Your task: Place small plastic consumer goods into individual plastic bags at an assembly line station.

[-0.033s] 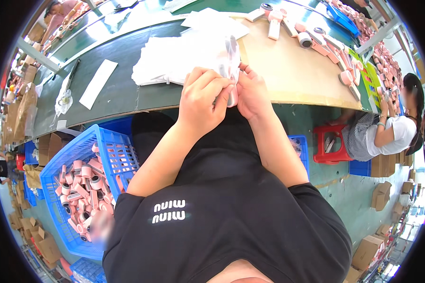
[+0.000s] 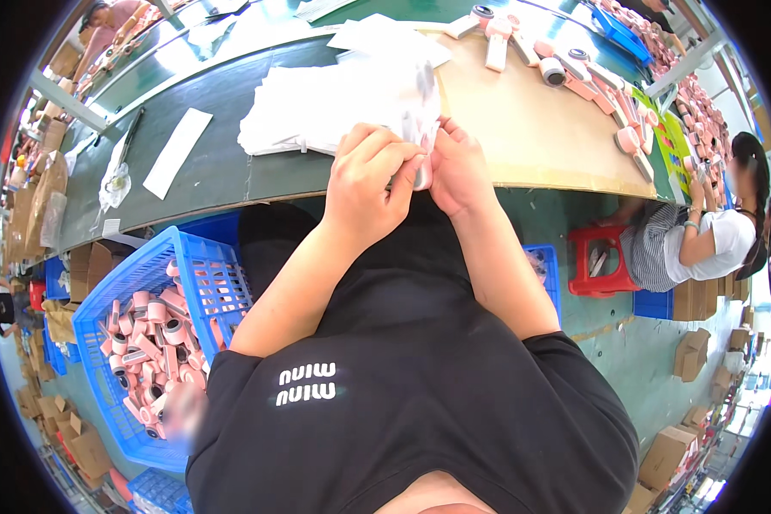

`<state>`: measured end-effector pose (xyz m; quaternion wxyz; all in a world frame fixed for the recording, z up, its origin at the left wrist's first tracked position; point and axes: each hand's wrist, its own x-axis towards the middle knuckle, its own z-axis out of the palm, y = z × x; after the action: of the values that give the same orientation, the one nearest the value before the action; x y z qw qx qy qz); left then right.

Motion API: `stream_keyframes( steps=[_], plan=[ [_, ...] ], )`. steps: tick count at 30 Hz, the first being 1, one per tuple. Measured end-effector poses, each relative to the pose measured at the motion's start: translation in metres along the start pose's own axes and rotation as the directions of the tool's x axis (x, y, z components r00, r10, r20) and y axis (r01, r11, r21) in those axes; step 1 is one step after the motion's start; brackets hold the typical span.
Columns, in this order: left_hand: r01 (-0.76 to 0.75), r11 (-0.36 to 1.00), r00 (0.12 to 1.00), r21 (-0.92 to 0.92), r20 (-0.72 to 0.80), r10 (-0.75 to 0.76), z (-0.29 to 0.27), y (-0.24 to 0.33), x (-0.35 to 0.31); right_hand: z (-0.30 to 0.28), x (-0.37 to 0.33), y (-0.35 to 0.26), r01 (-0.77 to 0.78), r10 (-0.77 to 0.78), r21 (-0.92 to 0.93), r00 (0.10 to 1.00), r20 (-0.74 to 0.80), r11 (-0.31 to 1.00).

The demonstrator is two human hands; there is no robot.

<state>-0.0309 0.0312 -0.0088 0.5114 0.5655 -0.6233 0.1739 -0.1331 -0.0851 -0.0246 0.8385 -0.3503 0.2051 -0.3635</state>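
At the near edge of the table, my left hand and my right hand meet around a pink handheld device in a clear plastic bag. The device stands lengthwise between them, its rounded pink end toward me. My left thumb and fingertips pinch it from the left. On the other side my right fingers are bent against the bag, partly hidden behind it. A pile of white plastic bags lies just beyond my left hand. Glare blurs the device's far part.
Several pink devices lie on the cardboard sheet at right. A white paper strip rests on the dark tabletop. By my left arm, a blue basket holds more pink devices. A co-worker sits at far right near a red stool.
The bagged device has shifted and tilted very slightly between my hands, and my right fingertips have moved a little. My arms stay in place.
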Motion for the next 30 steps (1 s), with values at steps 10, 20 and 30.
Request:
stream_keyframes(
  steps=[10,20,30],
  plan=[
    [0.112,0.985,0.993,-0.132,-0.02,-0.116,0.017,0.014,-0.008,-0.006,-0.001,-0.006,-0.015,0.017,0.015,0.992,-0.128,1.0],
    [0.198,0.774,0.98,-0.601,0.097,-0.176,0.035,0.044,0.015,-0.026,-0.082,-0.094,0.648,-0.723,-0.743,0.431,0.539,-0.167],
    [0.206,0.947,0.144,-0.247,0.965,0.221,0.087,0.061,-0.003,-0.291,-0.199,-0.238,-0.578,0.054,-0.779,0.81,-0.584,0.245]
  ],
)
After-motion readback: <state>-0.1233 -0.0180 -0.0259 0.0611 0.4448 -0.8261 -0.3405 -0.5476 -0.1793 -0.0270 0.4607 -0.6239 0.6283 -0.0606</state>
